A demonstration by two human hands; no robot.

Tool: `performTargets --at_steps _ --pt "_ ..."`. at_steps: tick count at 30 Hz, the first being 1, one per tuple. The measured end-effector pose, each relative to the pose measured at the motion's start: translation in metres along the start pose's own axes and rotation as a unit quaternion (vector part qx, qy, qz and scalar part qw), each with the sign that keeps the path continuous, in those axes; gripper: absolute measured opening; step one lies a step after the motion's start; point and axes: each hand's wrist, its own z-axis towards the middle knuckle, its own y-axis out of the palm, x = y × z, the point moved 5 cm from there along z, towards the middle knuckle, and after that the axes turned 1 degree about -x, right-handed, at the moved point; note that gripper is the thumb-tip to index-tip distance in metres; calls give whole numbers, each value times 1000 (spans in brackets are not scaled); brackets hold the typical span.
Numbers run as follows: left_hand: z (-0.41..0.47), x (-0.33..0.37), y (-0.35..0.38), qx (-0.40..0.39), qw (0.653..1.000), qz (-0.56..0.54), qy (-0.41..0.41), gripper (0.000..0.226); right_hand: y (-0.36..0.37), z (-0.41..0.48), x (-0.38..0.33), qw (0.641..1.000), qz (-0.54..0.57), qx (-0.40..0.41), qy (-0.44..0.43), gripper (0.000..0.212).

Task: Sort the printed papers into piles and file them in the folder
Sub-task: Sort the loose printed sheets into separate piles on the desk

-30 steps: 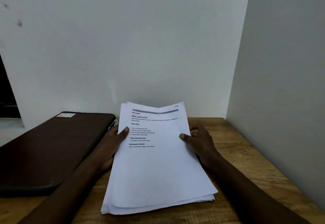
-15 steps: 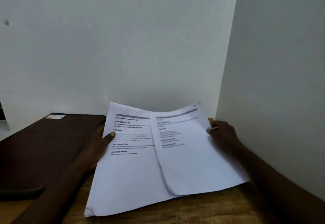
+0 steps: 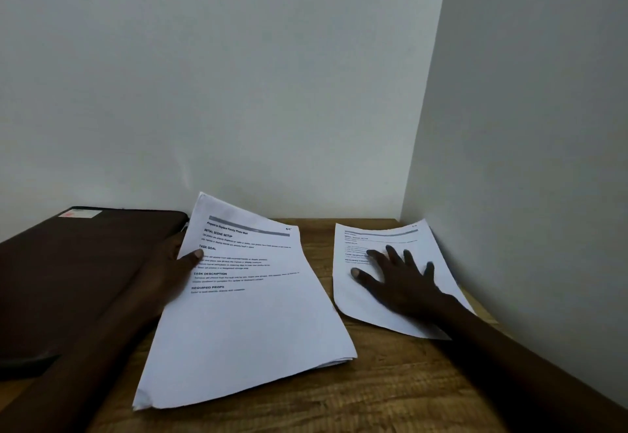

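A stack of white printed papers [image 3: 251, 317] lies tilted in the middle of the wooden table [image 3: 390, 388]. My left hand [image 3: 170, 269] grips the stack's left edge, thumb on the top page and fingers underneath. A single printed sheet [image 3: 353, 300] lies flat to the right, close to the side wall. My right hand [image 3: 401, 279] rests flat on that sheet with fingers spread apart. A dark brown closed folder [image 3: 68, 273] lies at the left, touching the stack's far left corner.
A white wall stands right behind the table, and a second white wall [image 3: 530, 194] closes the right side next to the single sheet. A strip of bare wood [image 3: 323, 256] separates the stack from the sheet.
My right hand drew the top sheet off the stack, carried it to the right and laid it flat by the wall. My left hand stayed on the stack's left edge.
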Motion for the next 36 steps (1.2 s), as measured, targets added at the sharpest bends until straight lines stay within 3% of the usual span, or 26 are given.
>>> performTargets --at_steps 3,7,10,13,15,17,20,25,28,32,34,36 --pt "-2 4 1 1 1000 -11 2 23 2 3 6 1000 -3 -27 -9 83" --pt "-1 5 -4 9 998 -56 -18 23 2 9 19 998 -15 -45 -39 114" --pt "-3 6 -7 11 996 -81 -27 22 -2 8 25 998 -14 -48 -44 109" --pt "-3 5 -11 3 994 -104 -37 22 -19 4 8 996 43 56 -54 106" --pt "-1 4 -12 -8 992 -116 -50 25 -33 1 -15 967 211 135 -41 83" --pt "1 3 -12 -11 990 -128 -56 27 -38 -1 -47 924 364 110 -41 63" --pt "-3 6 -8 -24 988 -140 -55 26 -27 2 -89 889 453 44 -42 57" --pt "-15 15 -3 -85 972 -205 -74 41 -12 15 -103 819 570 64 -10 51" --pt "-14 13 1 -137 952 -246 -117 42 -12 22 -98 833 546 86 -8 25" --pt "-5 9 -6 -144 952 -248 -112 50 -14 28 -90 838 538 94 0 5" --pt "-4 9 -4 -142 952 -252 -104 49 -27 27 -85 859 497 125 -18 24" --pt "-3 11 -5 -120 956 -249 -93 45 -47 31 -66 863 480 156 -8 24"
